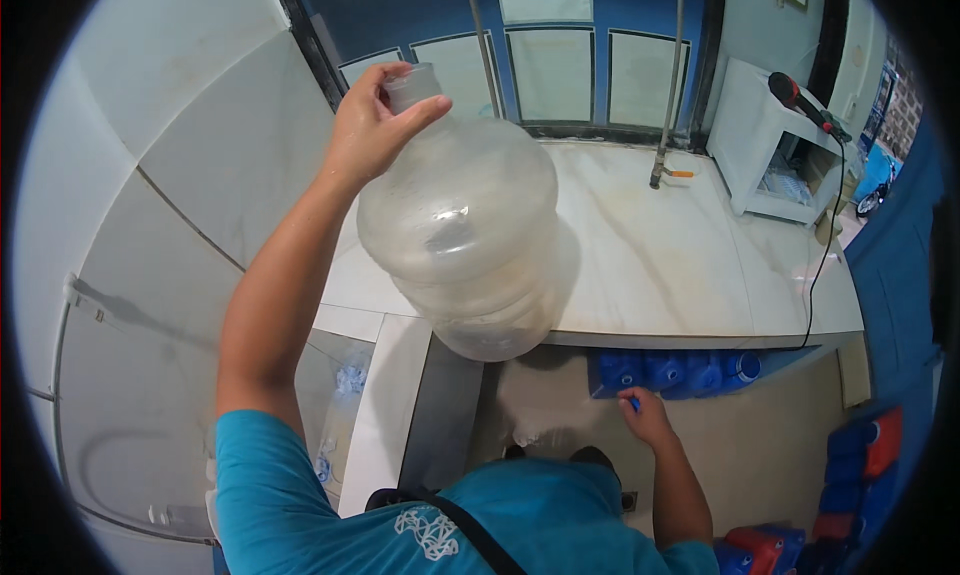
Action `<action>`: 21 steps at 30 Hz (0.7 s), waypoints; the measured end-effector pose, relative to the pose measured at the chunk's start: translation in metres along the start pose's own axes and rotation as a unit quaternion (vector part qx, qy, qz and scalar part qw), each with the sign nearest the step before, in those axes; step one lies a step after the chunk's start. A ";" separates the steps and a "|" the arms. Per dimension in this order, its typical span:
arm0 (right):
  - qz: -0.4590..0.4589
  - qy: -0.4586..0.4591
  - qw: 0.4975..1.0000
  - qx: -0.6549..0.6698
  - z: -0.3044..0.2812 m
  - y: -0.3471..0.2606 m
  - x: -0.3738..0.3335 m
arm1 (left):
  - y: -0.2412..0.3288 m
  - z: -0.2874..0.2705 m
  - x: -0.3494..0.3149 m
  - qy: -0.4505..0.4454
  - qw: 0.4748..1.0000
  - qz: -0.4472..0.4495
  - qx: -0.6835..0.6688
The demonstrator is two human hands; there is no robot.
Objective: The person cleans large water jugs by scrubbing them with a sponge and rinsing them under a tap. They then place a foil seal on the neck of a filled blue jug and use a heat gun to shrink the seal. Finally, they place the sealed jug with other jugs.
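Note:
My left hand [375,125] is wrapped round the neck of a large clear water jug [460,205]. The jug leans with its neck away from me and its base toward me, over the front edge of the white marbled counter [660,255]. Whether the base rests on that edge or hangs just above it, I cannot tell. Low on the right, my right hand [648,417] is closed, with a small blue piece [634,403] showing at its fingertips; its kind is too small to make out.
Blue jugs [670,372] stand under the counter, and blue and red containers [860,465] at the right. A pipe with an orange-handled valve [678,174] comes down behind. On the counter's right stands a white open-fronted box [760,145] with a corded heat gun-like tool [800,100] on top.

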State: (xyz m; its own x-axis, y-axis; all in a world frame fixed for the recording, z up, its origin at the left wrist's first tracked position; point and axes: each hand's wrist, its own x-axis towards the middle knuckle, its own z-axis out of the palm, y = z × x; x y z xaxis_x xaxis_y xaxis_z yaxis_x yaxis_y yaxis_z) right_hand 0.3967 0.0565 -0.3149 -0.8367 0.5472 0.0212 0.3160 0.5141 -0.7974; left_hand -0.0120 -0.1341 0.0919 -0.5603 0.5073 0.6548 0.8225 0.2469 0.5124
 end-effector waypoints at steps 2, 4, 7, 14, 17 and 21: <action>-0.038 0.012 0.999 0.016 -0.006 -0.019 0.023 | -0.008 0.013 0.006 0.016 1.000 0.004 0.000; -0.060 0.011 0.997 0.037 -0.017 -0.030 0.050 | -0.007 0.027 0.014 0.022 1.000 -0.007 -0.006; -0.090 0.023 0.995 0.047 -0.032 -0.046 0.103 | -0.009 0.046 0.019 -0.012 0.999 -0.041 -0.002; -0.154 -0.002 0.980 0.124 -0.045 -0.074 0.242 | -0.012 0.076 0.021 -0.030 0.995 -0.086 -0.046; -0.160 -0.002 0.978 0.134 -0.025 -0.075 0.310 | -0.015 0.083 0.028 0.022 0.995 -0.099 0.007; -0.145 -0.016 0.977 0.158 0.014 -0.065 0.403 | -0.011 0.101 0.040 0.066 0.987 -0.130 0.073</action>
State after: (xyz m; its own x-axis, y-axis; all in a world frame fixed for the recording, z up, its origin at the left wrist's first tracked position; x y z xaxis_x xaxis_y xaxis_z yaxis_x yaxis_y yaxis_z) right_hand 0.0327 0.2339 -0.2628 -0.8854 0.3855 0.2597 -0.0861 0.4131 -0.9066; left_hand -0.0342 -0.0333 0.0567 -0.7542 0.3016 0.5833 0.6492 0.4764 0.5930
